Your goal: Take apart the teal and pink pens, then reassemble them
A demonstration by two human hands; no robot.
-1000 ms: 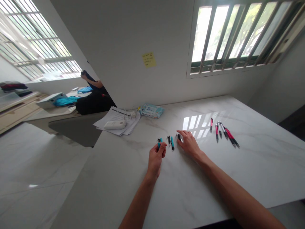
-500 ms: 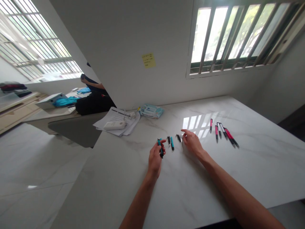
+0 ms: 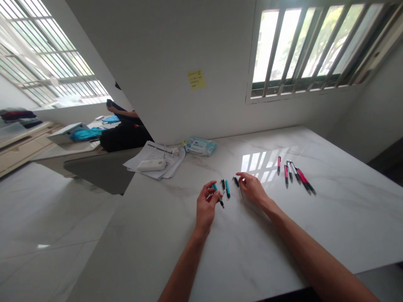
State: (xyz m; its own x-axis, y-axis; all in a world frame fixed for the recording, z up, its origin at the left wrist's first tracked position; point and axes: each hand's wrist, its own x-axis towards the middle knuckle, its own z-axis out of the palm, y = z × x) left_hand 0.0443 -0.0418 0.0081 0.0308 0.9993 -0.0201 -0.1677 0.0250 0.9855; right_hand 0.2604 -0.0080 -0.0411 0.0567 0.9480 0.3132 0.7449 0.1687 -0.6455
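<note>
Teal pen [image 3: 221,203] pinched in the left hand [image 3: 206,204], right hand [image 3: 251,187] hovering alongside

The left hand is holding the teal pen in a narrow grip, thumb and fingertips gathered around its middle, near the centre of a white marbled table [image 3: 261,260]. The right hand is staying low over the tabletop, fingers partly bent, forefinger pointing past a small black piece [image 3: 236,181]; whether it is touching or gripping that piece, I cannot tell. Good handling here is probably calling for a light, steady pinch, with the fingers rolling the pen rather than squeezing it, low over the surface so that nothing is bouncing away.

The pen is slanting: its teal end is pointing away from the body, its dark tip back and to the right. Fingers are hiding its middle, so whether it is complete is unclear.

Just right of it, 1 black clip-like part [image 3: 223,184] and 1 teal barrel [image 3: 227,188] with a dark lower end are lying side by side. Beyond the right hand, red and silver pens [image 3: 304,181] are lying in a loose group. Toward the back left, a white device [image 3: 153,165] is resting on papers [image 3: 174,167] near a pale blue packet [image 3: 200,146]. A yellow note [image 3: 196,79] is sticking to the wall [image 3: 226,100], left of a barred window [image 3: 287,50]. Far left, another person's arm [image 3: 126,112] is showing.
</note>
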